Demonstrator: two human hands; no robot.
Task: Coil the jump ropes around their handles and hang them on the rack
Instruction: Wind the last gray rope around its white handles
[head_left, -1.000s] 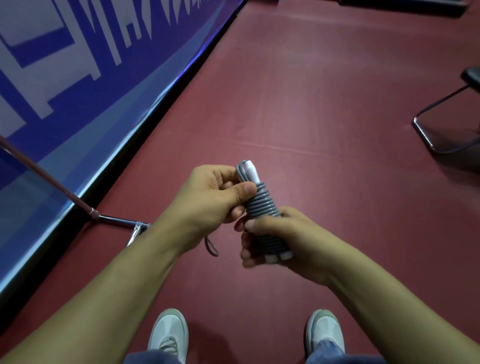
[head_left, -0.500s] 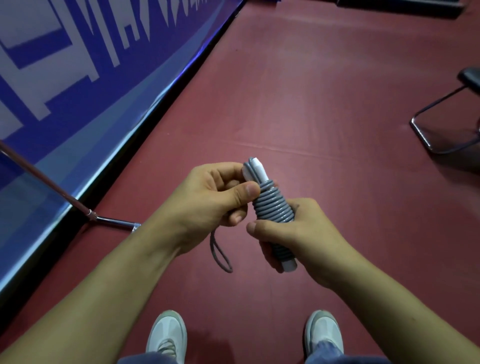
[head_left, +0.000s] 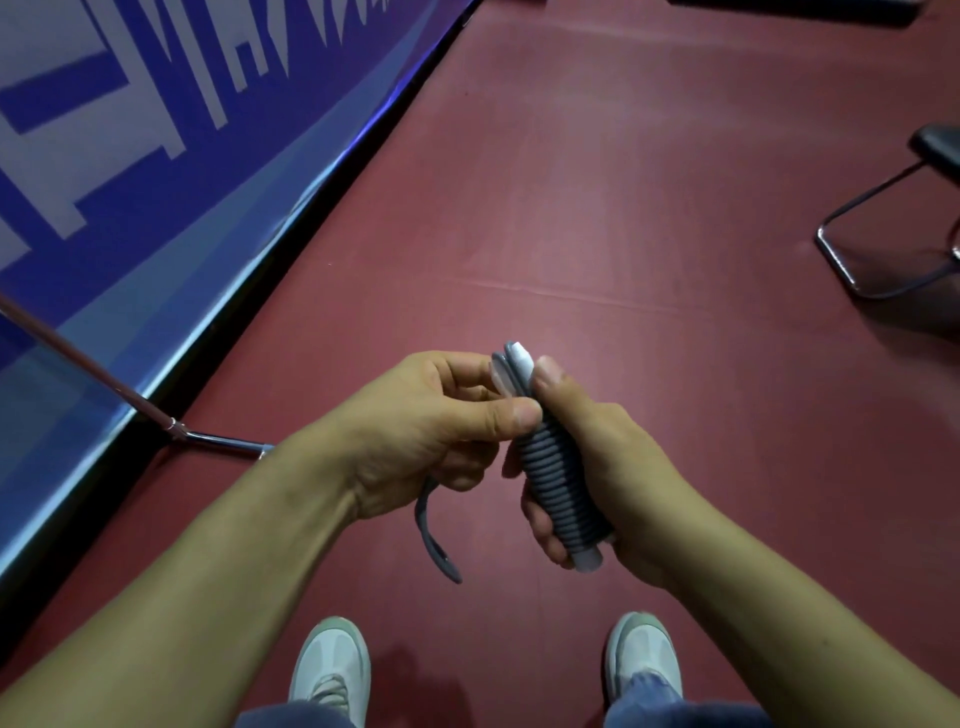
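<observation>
mostly hidden handles (head_left: 519, 357), rope (head_left: 558, 483) coiled over

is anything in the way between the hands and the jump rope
Nothing visible does. The right hand is wrapped round the coiled jump rope, and the left hand pinches it near the top, with a loose tail hanging below. No rack hooks show in this view, so that path cannot be judged.

The right hand (head_left: 618, 467) and the coiled rope (head_left: 558, 483) are covering most of the handles (head_left: 519, 358), only pale tips showing. The left hand (head_left: 415, 431) is hiding where the loose end (head_left: 431, 540) starts. The right edge is cutting off a chair (head_left: 937, 148).
</observation>
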